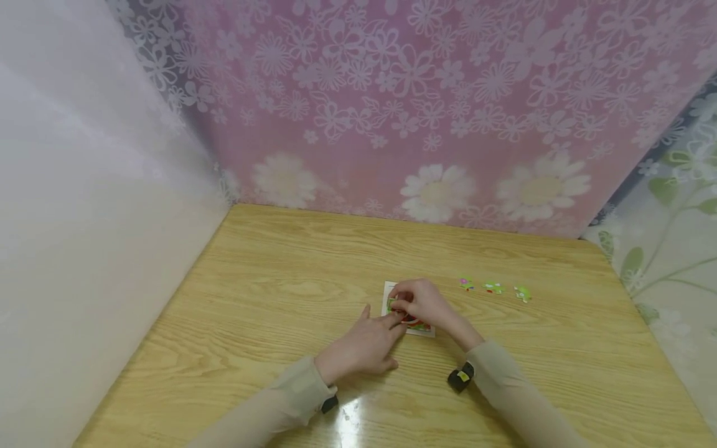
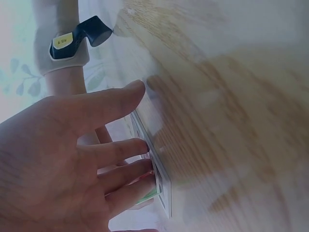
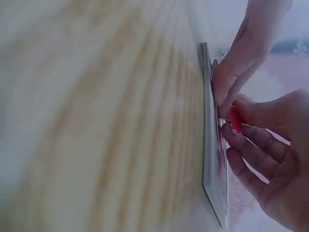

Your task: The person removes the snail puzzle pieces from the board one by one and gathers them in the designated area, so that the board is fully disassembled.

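A small flat puzzle board (image 1: 388, 290) with a white rim lies on the table, with colourful red and green pieces on it. My left hand (image 1: 365, 345) has its fingers fairly straight, their tips resting on the board. Between thumb and fingers, my right hand (image 1: 424, 305) pinches a red puzzle piece (image 3: 235, 120) just over the board, beside the left fingertips. Both hands cover much of the board in the head view. From the left wrist view, the left fingers (image 2: 123, 151) touch the board's face with the thumb spread apart.
To the right of the board, three loose green puzzle pieces (image 1: 493, 287) lie in a row on the wooden table (image 1: 269, 274). A white wall (image 1: 112, 186) borders the left side. Behind the table hangs a pink flowered cloth (image 1: 358, 124).
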A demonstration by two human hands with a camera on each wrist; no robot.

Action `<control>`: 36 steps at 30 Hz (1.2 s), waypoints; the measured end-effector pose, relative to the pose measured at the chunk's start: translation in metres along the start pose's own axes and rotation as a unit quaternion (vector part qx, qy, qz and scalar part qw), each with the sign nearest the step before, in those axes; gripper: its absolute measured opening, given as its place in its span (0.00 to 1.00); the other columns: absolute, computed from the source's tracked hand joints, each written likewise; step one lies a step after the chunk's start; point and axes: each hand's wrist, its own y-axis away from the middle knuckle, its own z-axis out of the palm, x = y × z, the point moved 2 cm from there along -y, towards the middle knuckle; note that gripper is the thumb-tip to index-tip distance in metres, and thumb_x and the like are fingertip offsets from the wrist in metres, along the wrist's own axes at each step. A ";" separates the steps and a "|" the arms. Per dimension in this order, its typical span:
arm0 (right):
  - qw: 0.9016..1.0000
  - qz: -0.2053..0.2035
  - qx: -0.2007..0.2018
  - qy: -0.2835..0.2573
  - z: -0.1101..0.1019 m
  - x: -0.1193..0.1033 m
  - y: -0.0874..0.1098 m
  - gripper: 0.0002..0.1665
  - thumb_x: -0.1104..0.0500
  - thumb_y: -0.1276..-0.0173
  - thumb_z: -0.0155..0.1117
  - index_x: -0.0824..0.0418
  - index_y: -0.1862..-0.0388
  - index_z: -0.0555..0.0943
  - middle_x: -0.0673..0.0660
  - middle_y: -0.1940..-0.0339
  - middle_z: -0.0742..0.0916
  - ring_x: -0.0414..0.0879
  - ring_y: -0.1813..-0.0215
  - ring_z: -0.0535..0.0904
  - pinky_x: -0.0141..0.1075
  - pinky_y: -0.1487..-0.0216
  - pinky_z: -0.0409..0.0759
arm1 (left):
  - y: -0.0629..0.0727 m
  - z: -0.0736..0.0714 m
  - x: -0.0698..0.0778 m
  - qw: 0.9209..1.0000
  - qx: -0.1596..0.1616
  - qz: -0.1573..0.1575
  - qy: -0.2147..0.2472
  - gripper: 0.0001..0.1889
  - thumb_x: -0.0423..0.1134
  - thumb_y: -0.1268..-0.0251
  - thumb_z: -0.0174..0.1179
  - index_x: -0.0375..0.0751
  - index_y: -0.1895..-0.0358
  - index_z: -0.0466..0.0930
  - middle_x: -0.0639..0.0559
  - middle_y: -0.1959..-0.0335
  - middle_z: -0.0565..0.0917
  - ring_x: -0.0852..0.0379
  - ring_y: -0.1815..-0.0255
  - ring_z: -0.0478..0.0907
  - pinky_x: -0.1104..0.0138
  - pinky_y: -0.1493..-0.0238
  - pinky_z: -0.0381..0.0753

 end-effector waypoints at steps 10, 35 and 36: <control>1.000 0.019 -0.012 0.016 -0.005 0.000 0.002 0.03 0.58 0.35 0.73 0.54 0.63 0.88 0.46 0.73 0.88 0.35 0.74 0.81 0.32 0.71 0.78 | -0.001 0.002 0.001 1.000 0.004 0.001 -0.005 0.40 0.63 0.34 0.63 0.45 0.24 0.67 0.49 0.21 0.63 0.54 0.23 0.64 0.39 0.28 0.62; 0.998 -0.051 -0.032 0.035 -0.008 0.001 0.001 0.10 0.58 0.32 0.72 0.46 0.69 0.79 0.43 0.72 0.88 0.34 0.72 0.83 0.29 0.72 0.80 | -0.002 0.005 -0.005 0.999 -0.013 0.027 0.029 0.43 0.64 0.32 0.59 0.42 0.22 0.62 0.47 0.19 0.57 0.53 0.20 0.58 0.37 0.26 0.57; 0.998 -0.048 -0.035 0.036 -0.008 0.000 0.001 0.10 0.58 0.32 0.72 0.46 0.69 0.79 0.43 0.72 0.88 0.34 0.72 0.83 0.29 0.73 0.80 | -0.001 0.004 -0.005 0.999 -0.013 0.028 0.028 0.43 0.64 0.32 0.59 0.42 0.22 0.62 0.47 0.19 0.57 0.53 0.21 0.58 0.38 0.26 0.57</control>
